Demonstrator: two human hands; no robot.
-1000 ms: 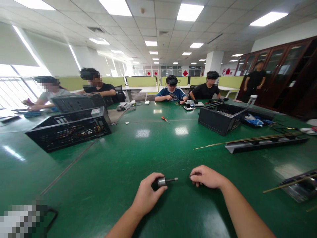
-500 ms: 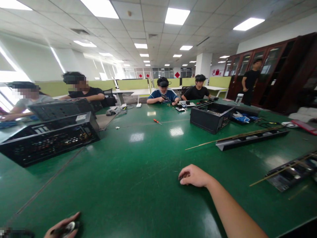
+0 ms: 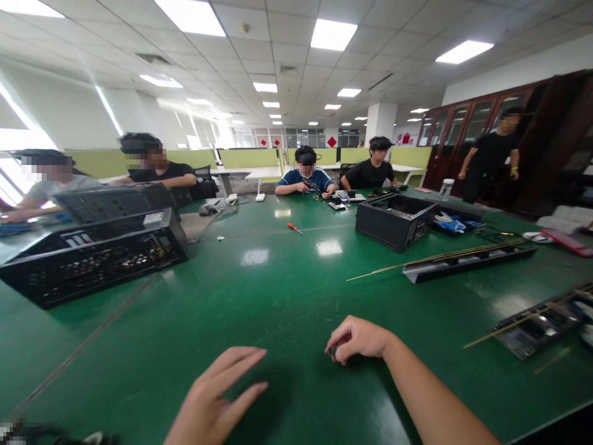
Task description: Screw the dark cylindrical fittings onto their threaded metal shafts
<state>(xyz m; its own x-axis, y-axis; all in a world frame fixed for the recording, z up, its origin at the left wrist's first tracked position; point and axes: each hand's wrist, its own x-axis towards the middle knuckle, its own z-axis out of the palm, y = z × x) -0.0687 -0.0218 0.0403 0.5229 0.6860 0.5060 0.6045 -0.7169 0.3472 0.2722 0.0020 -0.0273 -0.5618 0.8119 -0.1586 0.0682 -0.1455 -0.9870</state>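
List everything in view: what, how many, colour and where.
Table: one, green, foreground.
Computer cases: at least two, black, table's left and right.
Screwdriver: one, orange, mid-table.
Rods: several, golden, right.
Long channel: one, black, beneath some rods.
Bottle: one, clear, far right.
Co-workers: at least five, grey, blue, black tops, beyond table.
Cabinets: one row, dark brown, right wall.
Partitions: several, yellow-green, background.
Ceiling lights: many, white, overhead.
Small part: one, dark, lower centre.
Left hand: one, bare, open, lower centre.
Right hand: one, bare, closed around that part.
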